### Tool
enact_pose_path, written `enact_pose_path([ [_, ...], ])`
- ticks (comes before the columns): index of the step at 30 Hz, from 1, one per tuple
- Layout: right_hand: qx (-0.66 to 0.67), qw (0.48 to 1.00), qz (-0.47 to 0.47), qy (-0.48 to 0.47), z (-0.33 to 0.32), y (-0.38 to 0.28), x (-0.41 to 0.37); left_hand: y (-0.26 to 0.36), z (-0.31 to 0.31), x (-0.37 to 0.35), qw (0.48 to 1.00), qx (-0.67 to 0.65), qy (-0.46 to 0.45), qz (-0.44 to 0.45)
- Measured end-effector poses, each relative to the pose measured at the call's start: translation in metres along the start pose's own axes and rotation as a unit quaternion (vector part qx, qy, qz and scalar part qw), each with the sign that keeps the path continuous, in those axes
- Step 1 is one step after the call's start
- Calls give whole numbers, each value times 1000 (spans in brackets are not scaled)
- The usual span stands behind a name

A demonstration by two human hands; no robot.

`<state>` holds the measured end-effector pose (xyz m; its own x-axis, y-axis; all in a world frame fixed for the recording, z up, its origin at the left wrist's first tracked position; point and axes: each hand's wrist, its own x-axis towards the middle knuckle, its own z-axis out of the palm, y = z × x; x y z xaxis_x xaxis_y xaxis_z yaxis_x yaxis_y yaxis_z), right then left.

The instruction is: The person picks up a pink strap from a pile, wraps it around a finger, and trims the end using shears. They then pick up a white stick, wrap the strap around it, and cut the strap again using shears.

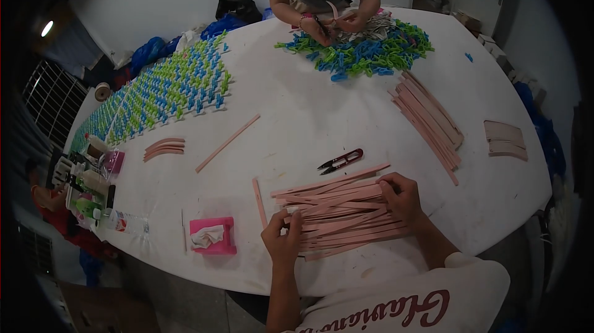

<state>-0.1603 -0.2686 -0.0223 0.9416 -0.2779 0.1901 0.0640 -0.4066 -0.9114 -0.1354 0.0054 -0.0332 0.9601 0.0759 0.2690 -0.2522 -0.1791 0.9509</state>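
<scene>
A loose pile of pink strips (346,209) lies on the white table in front of me, many of them crossing. At the pile's left end is my left hand (283,234), its thumb and fingers closed on a strip end. My right hand (401,197) pinches a strip at the upper right end of the pile. Just above the pile are small dark red thread snips (340,162). One single strip (258,202) lies left of the pile, and another (228,143) rests farther up the table.
Across the white table (272,101), a person holds scissors over blue and green clips (371,51). Rows of clips (173,89) stand at the left. Strip bundles (427,119) lie at the right. A pink tissue box (212,236) and bottles are on the left.
</scene>
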Motion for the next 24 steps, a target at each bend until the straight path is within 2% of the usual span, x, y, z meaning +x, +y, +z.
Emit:
enact_pose_path([
  [6,-15,1000,-6,8,4,0,-4,4,1,0,999,-20,12,-38],
  [9,-14,1000,-11,4,2,1,0,-2,-1,1,1000,6,2,9],
  [13,24,999,36,-18,1,-5,-3,-8,-6,-13,999,19,-9,-24],
  [16,-9,1000,-6,-13,0,-3,-2,-1,0,3,1000,8,3,6],
  [19,-14,999,-32,4,4,4,0,5,3,2,1000,-7,3,-17],
  [21,-13,1000,10,-11,0,0,-5,8,3,0,998,-44,16,-39],
  [22,-5,1000,19,-9,2,-2,-2,3,1,0,1000,-9,15,-21],
  [24,-8,1000,4,-6,3,0,3,1,4,4,1000,-16,20,-11],
])
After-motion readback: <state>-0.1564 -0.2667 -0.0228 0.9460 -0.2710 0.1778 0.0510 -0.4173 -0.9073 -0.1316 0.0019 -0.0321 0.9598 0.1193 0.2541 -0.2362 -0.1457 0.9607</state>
